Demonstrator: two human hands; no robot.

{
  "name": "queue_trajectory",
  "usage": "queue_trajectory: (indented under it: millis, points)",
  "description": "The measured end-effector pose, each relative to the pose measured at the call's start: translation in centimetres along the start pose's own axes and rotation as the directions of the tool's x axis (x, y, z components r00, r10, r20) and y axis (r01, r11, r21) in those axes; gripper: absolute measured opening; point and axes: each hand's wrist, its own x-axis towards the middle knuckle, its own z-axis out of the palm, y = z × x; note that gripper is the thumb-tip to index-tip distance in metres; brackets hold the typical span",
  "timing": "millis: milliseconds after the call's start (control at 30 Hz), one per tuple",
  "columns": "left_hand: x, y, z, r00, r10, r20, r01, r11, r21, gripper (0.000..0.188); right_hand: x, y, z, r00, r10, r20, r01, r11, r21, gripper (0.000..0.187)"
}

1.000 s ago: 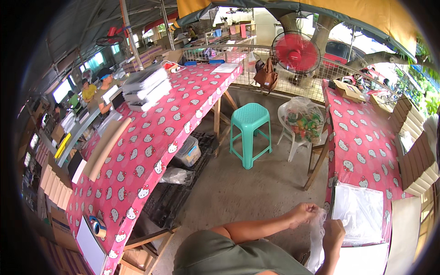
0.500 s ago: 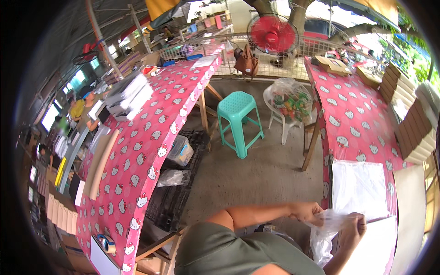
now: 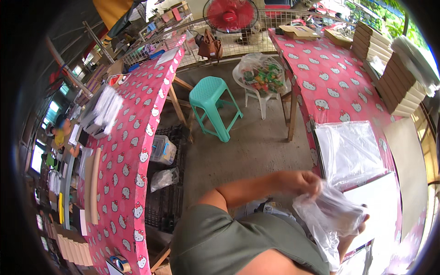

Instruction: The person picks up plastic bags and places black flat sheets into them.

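A clear plastic bag (image 3: 327, 213) is stretched between my hands above the near end of the right table. My left hand (image 3: 308, 183) pinches its upper left edge, slightly smeared by motion. At the bag's right side, my right hand (image 3: 364, 223) grips the plastic; the film covers most of it, and only some fingers show. Loose folds of the bag hang down toward my right forearm. Just beyond lies a flat, plastic-wrapped white stack (image 3: 350, 151), and a white sheet (image 3: 376, 206) is beside my right hand.
Pink patterned tables (image 3: 321, 75) stand on both sides of me. Brown boxes (image 3: 398, 85) are stacked along the right one. A green stool (image 3: 213, 103) and a white chair (image 3: 261, 98) bearing a bag of colourful items stand between the tables. A tape roll (image 3: 120, 263) sits near left.
My hands have pulled the bag wider, so it now spreads out between them. My view has shifted, with the tables and stool appearing higher and further left.
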Motion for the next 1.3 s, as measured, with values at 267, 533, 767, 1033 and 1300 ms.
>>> queue_trajectory:
  millis: [267, 533, 767, 1033, 1300]
  points:
    - [1.7, 3.1, 0.7, 0.92, 0.38, -0.1, -0.368, 0.746, -0.554, 0.051, -2.0, -2.4, -0.5, 0.806, 0.339, 0.485, -0.257, 0.939, -0.229, 0.031]
    - [1.1, 0.4, -4.0, 0.85, -0.52, -0.086, 0.515, 0.782, 0.352, 0.037, -3.2, -3.3, -3.5, 0.938, 0.317, 0.144, -0.312, 0.949, -0.052, 0.035]
    - [5.6, -2.6, -1.9, 0.972, 0.233, 0.041, -0.146, 0.727, -0.671, 0.074, -6.2, 5.0, -6.0, 0.907, 0.386, 0.166, -0.404, 0.91, 0.092, 0.038]
    - [5.5, -6.4, -6.2, 0.676, -0.712, 0.191, 0.529, 0.649, 0.547, 0.021, -8.5, -1.7, -8.7, 0.934, 0.059, -0.351, 0.132, 0.858, 0.496, 0.031]
    - [12.4, -8.2, -3.8, 0.978, -0.014, 0.208, 0.182, 0.544, -0.819, 0.051, -12.2, 1.3, -10.3, 0.89, 0.37, 0.267, -0.437, 0.858, 0.268, 0.029]
